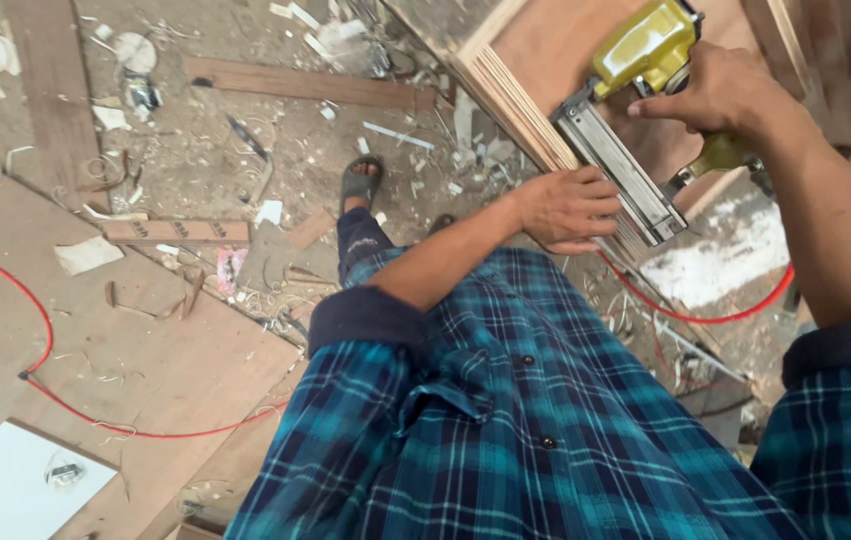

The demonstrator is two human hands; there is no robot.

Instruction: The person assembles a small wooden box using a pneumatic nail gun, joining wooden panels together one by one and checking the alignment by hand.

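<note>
Plywood panel (586, 60): reddish-brown face, pale layered edge showing its plies, standing at the top right of the view above the littered floor (196, 150). It carries the work.

Nail gun (636, 110): yellow-green body, grey metal magazine running down and to the right, olive handle. Its nose end meets the panel's layered edge near the lower corner; the exact contact point is hidden by the tool's body. A red hose (716, 315) loops below it.

Right hand (721, 90): fingers curled and wrapped over the handle and rear of the nail gun, in a firm grasp. Whether a finger rests on the trigger cannot be told.

Left hand (566, 208): fingers bent and pressed together, resting against the panel's edge just beside the magazine, touching or nearly touching it.

Handling note, as a judgement: the tool is best held square to the layered edge so a fastener enters the middle plies, not the face. The steadying hand sits very close to the line of fire and would be safer further along the edge. Firm downward pressure before firing should limit bounce.

Surroundings: wood shavings, offcut strips (311, 85), a second red hose (46, 340) across a board at lower left, a sandalled foot (361, 185), a blue checked shirt (506, 420).
</note>
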